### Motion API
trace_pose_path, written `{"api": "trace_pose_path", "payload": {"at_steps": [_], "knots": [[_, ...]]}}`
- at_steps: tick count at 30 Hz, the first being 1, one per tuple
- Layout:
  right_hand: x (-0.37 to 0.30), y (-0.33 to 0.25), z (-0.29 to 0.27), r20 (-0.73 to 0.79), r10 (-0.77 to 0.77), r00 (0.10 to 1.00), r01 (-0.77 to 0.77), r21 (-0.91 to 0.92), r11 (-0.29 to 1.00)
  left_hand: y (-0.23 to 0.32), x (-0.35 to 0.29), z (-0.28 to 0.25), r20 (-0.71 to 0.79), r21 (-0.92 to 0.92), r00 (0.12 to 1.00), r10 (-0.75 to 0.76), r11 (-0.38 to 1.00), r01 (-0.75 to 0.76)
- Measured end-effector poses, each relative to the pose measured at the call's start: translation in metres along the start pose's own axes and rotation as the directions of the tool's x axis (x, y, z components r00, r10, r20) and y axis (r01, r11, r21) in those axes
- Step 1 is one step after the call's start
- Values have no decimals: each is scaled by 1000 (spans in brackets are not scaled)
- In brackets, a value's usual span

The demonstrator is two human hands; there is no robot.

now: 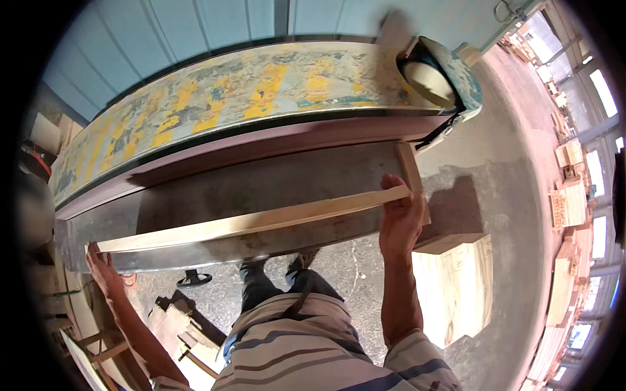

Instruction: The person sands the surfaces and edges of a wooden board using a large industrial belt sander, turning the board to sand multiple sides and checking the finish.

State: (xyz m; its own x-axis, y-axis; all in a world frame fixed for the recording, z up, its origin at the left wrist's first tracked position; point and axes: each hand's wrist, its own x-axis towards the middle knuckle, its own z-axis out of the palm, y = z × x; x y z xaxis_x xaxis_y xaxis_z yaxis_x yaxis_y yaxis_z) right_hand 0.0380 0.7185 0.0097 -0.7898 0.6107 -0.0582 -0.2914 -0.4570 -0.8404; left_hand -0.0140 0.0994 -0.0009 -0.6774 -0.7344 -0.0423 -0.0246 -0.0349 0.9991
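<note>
A long, pale wooden strip [254, 223] spans the space between my hands, above a grey metal table [313, 168]. My left hand [105, 266] is closed round its left end, the fingertips at the end face. Around the right end my right hand [402, 212] is closed too, thumb and fingers gripping it. Just beyond that hand, a short wooden piece [409, 166] lies across the table's right end. Behind the table runs a long pinkish belt [274, 144] standing on edge, apart from the strip.
A worn, yellow-striped machine cover [222, 98] stretches along the far side, with a roller housing [440, 81] at its right. A black handwheel [194, 279] sits below the table. Stacked boards [456, 287] stand at right, and wood offcuts [186, 326] lie at lower left.
</note>
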Motion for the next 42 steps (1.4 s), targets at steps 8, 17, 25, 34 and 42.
{"api": "trace_pose_path", "payload": {"at_steps": [8,17,25,34,42], "knots": [[-12,-13,2,91,-65,994,96,-388,917,-15,11,-2,-16,-24,999,37,999,-37],[-29,-10,13,43,-106,993,114,-475,872,19,-25,4,-84,32,995,-56,998,59],[-48,-19,-15,29,-76,997,80,-466,881,11,-78,-30,212,-249,959,-190,938,240],[-124,-15,-52,-84,158,984,-175,-268,947,0,-208,-15,522,-355,725,-450,658,664],[-183,12,-116,-145,238,960,-275,-349,896,-19,-218,-51,735,-304,639,-225,734,608]]}}
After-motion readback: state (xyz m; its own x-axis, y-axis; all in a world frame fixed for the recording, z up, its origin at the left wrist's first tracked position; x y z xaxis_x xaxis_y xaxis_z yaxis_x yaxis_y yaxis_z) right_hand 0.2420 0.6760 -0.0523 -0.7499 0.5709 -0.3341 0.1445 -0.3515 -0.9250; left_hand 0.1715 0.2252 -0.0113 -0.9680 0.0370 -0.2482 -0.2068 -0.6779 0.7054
